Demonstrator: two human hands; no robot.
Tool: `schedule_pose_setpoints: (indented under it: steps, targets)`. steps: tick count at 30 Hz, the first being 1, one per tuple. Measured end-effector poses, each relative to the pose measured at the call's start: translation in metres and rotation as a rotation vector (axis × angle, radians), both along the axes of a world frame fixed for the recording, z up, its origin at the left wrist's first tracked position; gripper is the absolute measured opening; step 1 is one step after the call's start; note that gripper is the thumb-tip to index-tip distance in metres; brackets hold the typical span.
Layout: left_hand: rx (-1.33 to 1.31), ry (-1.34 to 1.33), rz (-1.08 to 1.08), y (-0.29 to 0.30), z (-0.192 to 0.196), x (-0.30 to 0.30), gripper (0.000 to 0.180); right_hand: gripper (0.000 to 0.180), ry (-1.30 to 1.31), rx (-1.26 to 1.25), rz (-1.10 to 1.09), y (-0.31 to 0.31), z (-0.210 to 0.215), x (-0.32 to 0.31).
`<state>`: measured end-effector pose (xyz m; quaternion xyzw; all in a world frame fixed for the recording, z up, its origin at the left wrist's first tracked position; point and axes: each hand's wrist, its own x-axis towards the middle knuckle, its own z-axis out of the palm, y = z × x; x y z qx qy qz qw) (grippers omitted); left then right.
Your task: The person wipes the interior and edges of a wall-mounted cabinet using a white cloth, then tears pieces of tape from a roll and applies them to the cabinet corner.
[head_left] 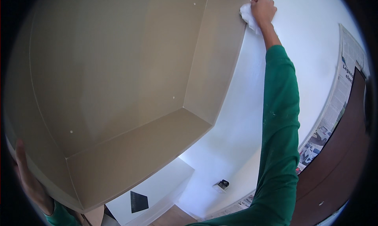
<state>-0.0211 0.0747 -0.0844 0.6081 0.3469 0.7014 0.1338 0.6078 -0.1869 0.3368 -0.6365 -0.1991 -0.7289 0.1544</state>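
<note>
A large beige-brown open cabinet box [118,76] fills the left and middle of the view, with its inside facing me. At the upper right, my right hand [264,10] is closed on a crumpled white cloth [248,15]. The cloth touches the front edge of the cabinet's right side panel [212,60]. At the lower left, my left hand [31,178] lies along the outer left side of the cabinet, its visible fingers stretched out; part of it is lost in the dark rim of the view.
A white wall [307,49] runs behind and right of the cabinet. Newspaper sheets [321,135] line the edge of a dark brown panel [330,167] at the right. Below are a white fixture with a dark part [223,184] and a dark square patch [139,202].
</note>
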Motion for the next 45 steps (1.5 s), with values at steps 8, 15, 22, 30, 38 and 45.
schedule_pose_setpoints:
  steps: [8,15,22,30,38,45]
  targets:
    - [0.292,0.372,0.052,0.035,-0.021,-0.038,0.049,0.019,-0.089,0.148,0.268,0.009,0.003,-0.001]
    - [0.232,0.280,-0.004,0.031,-0.014,-0.023,0.047,0.016,0.077,0.195,0.507,0.011,0.015,-0.002]
    - [0.241,0.013,-0.140,0.009,0.014,0.012,0.051,0.026,0.286,0.231,0.309,0.009,0.023,0.007]
    - [0.259,-0.100,-0.047,-0.012,0.046,0.050,0.076,0.023,0.126,0.261,0.471,-0.030,0.002,0.004]
    - [0.293,-0.081,-0.024,-0.010,0.050,0.052,0.082,0.017,0.184,0.171,0.357,-0.003,0.028,0.007]
    - [0.234,-0.057,0.009,-0.010,0.050,0.048,0.084,0.019,0.137,0.129,0.435,0.005,0.033,0.015]
